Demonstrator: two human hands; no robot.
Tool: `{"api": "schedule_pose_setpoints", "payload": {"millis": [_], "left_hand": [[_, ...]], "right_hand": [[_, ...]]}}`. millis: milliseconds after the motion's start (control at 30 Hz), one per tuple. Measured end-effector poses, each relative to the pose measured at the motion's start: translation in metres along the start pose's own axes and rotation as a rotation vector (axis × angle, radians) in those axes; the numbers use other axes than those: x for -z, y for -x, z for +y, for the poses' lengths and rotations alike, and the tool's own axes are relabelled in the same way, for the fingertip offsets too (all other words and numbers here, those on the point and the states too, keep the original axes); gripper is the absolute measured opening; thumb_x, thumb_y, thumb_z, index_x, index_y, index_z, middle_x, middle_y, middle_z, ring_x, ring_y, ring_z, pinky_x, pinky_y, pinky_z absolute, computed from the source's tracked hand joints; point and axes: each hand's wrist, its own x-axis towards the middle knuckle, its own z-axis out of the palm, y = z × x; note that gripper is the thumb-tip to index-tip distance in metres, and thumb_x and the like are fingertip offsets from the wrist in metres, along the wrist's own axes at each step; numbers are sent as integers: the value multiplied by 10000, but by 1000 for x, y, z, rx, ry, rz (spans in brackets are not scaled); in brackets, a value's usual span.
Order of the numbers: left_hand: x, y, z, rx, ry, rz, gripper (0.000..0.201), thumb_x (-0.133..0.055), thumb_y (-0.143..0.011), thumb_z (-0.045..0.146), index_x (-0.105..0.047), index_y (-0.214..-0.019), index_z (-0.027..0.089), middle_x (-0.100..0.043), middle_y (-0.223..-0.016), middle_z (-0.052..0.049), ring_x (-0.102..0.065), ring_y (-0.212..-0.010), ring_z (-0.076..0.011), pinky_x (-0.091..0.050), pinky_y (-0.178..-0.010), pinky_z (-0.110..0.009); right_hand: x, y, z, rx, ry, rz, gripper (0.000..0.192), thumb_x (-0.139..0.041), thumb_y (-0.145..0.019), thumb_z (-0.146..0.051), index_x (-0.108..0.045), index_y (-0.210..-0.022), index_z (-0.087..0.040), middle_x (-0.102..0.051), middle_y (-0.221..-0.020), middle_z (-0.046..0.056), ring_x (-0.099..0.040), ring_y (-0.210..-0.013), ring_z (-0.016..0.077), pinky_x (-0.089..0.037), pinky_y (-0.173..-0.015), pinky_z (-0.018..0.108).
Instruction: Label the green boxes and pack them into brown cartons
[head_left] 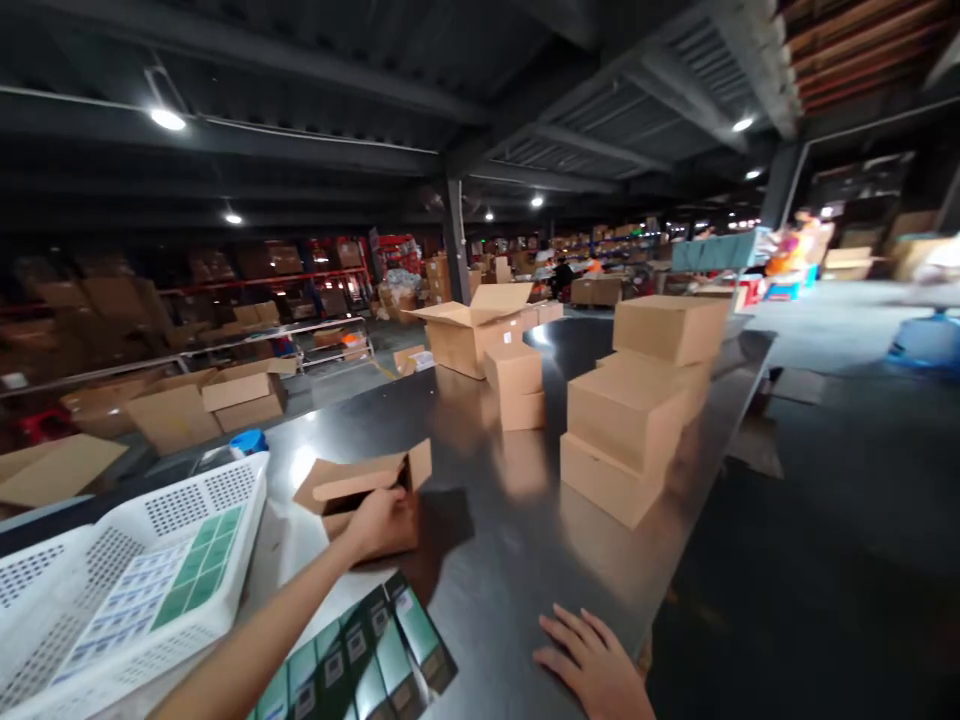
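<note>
My left hand (376, 522) is closed on the near edge of a small open cardboard box (401, 535), whose flaps stand up. Its fingertips are partly hidden at the box's mouth. Flat on the dark tabletop (495, 600), my right hand (592, 660) rests with fingers spread and nothing in it. A row of small green boxes (375, 650) lies between the hands, near the bottom of the view, partly covered by my left forearm. To the left, a white perforated basket (251, 520) holds green and white small boxes (199, 570) side by side.
Stacked closed cardboard boxes (630, 420) stand along the table's right side. Farther back are two smaller stacked boxes (516, 385) and a large open carton (461, 345). A blue tape roll (249, 441) lies behind the basket. More open cartons (176, 405) stand beyond the table's left edge.
</note>
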Motion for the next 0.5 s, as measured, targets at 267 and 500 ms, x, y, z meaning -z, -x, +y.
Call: {"api": "schedule_pose_setpoints", "payload": {"millis": [267,500], "left_hand": [[-48,31,150,-208,78,-425,90,-633,-859,285,-684,-857,212,-732,-957,-85,-669,-959,-268,-480,-827,-351],[-33,20,229,-255,-436,-366,381,-335,-1014,329,-676,-1034,159,-734,-968,-147,-703,-880,-324,-497,-733,-419]], "right_hand": [[8,2,-17,-78,-104,2,734,-655,-737,-677,-618,-1348,-273,-558,-1455,152,-449,-1383,429,-275,-1136,635],[-29,14,-11,59,99,468,839,-620,-734,-645,-436,-1431,-215,-529,-1423,188,-563,-1218,359,-398,-994,491]]}}
